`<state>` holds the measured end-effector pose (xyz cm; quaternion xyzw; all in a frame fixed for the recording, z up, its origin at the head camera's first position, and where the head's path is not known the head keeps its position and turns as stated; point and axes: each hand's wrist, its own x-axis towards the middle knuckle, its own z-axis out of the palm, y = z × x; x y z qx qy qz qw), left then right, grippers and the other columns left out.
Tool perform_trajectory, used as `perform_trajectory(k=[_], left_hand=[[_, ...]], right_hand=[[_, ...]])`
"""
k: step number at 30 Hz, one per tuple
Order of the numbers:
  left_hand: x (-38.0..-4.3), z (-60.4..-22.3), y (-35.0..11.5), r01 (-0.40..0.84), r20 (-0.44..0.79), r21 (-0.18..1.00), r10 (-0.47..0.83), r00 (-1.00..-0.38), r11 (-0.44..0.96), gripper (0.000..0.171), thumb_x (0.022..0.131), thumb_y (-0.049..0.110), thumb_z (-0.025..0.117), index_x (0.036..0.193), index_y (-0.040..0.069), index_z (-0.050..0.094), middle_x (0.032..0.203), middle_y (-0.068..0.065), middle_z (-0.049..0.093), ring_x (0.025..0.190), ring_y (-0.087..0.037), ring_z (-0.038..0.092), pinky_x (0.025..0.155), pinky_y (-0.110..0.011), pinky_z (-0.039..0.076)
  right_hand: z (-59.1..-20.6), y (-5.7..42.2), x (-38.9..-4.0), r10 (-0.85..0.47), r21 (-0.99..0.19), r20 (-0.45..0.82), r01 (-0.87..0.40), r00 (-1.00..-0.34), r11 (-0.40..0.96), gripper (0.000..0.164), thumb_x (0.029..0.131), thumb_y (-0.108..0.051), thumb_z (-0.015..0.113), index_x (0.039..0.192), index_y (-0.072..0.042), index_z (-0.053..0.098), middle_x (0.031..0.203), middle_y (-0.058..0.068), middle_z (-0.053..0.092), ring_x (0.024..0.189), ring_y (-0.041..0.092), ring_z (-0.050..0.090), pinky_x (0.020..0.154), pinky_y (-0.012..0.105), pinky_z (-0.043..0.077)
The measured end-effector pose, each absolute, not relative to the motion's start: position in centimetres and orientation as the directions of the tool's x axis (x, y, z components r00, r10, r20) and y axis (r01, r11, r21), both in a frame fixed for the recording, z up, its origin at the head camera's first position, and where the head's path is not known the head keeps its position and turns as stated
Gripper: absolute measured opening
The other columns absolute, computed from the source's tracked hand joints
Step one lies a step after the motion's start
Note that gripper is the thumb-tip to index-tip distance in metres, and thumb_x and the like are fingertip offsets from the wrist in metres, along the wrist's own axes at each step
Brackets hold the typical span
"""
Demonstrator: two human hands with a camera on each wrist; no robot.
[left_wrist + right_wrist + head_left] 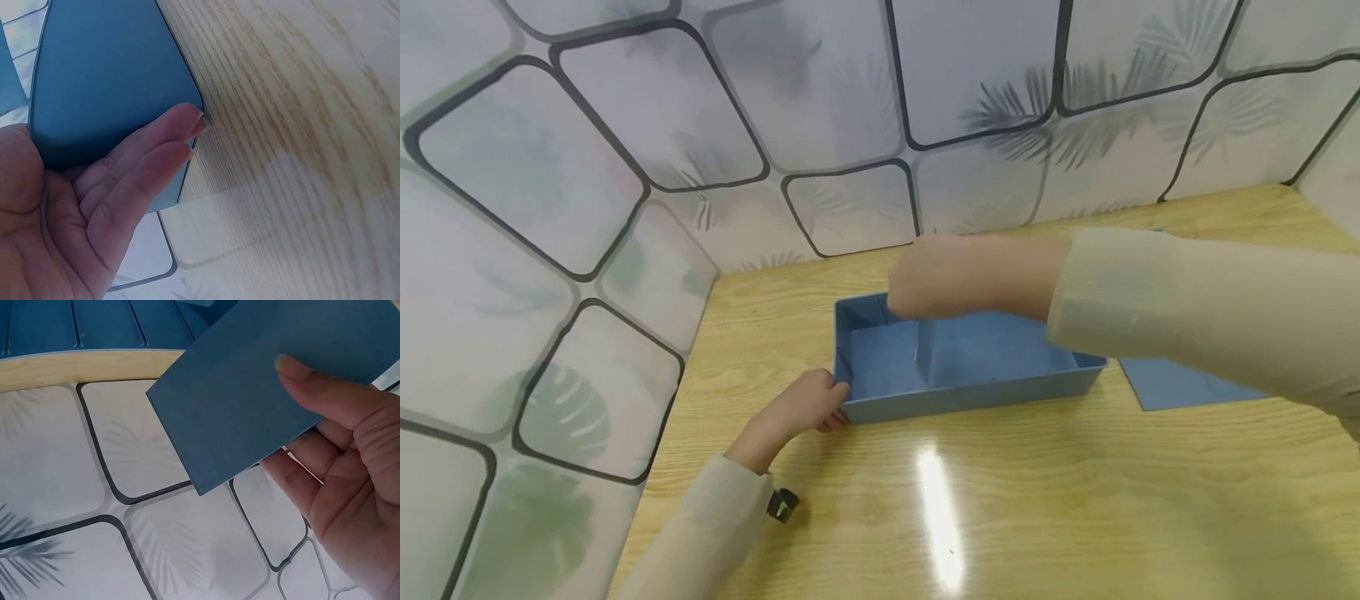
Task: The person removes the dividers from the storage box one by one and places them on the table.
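Note:
A long blue open-topped box point(977, 402) rests on the table, with an upright divider point(924, 353) inside its left part. At the box's front left corner my left hand point(808, 400) grips the wall. The left wrist view shows that hand's fingers point(140, 169) against the outer face of the box point(112, 69). My right hand point(940, 277) is raised over the left back of the box. Between thumb and fingers, the right hand point(350, 444) pinches a flat blue panel point(231, 419), tilted. In the head view the hand hides this panel.
A flat blue sheet point(1187, 387) lies right of the box, partly covered by the right sleeve point(1210, 304). Patterned walls point(850, 208) border the wooden table point(1037, 500) at the back and left. A small black object point(782, 504) sits at the left cuff.

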<state>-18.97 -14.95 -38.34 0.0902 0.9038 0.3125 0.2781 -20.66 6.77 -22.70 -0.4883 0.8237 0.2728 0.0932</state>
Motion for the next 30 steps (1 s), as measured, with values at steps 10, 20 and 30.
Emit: perform_trajectory(k=[10,20,30], left_hand=[[-18.9,-38.3,-14.7,-0.003,-0.437,0.62,0.341,-0.832,0.785,0.035,0.083,0.017,0.034,0.066,-0.002,0.057,0.065,-0.011,0.065,0.057,-0.021,0.061,0.053,-0.034,0.052],[-18.8,-38.1,-14.9,-0.027,-0.444,0.629,0.33,-0.833,0.777,0.035,0.083,0.018,0.034,0.067,-0.003,0.057,0.067,-0.012,0.065,0.058,-0.022,0.061,0.054,-0.036,0.053],[-18.8,-38.3,-14.8,-0.026,-0.436,0.622,0.319,-0.841,0.782,0.034,0.083,0.017,0.035,0.067,-0.003,0.056,0.064,-0.012,0.064,0.056,-0.021,0.061,0.053,-0.035,0.053]], right_hand=[[-23.5,12.4,-20.0,-0.819,0.252,-0.321,-0.876,-0.477,0.411,0.028,0.077,0.006,0.049,0.056,-0.012,0.048,0.051,-0.002,0.035,0.052,0.013,0.027,0.045,0.027,0.029],[-23.9,17.6,-19.6,-0.687,0.058,-0.336,-0.743,-0.644,0.667,0.009,0.078,-0.005,0.058,0.072,-0.01,0.055,0.06,0.001,0.047,0.055,0.014,0.043,0.05,0.032,0.04],[-24.5,22.4,-17.6,-0.504,-0.075,-0.234,-0.502,-0.831,0.862,0.015,0.083,-0.017,0.058,0.071,-0.013,0.049,0.06,-0.001,0.045,0.054,0.013,0.042,0.052,0.031,0.039]])
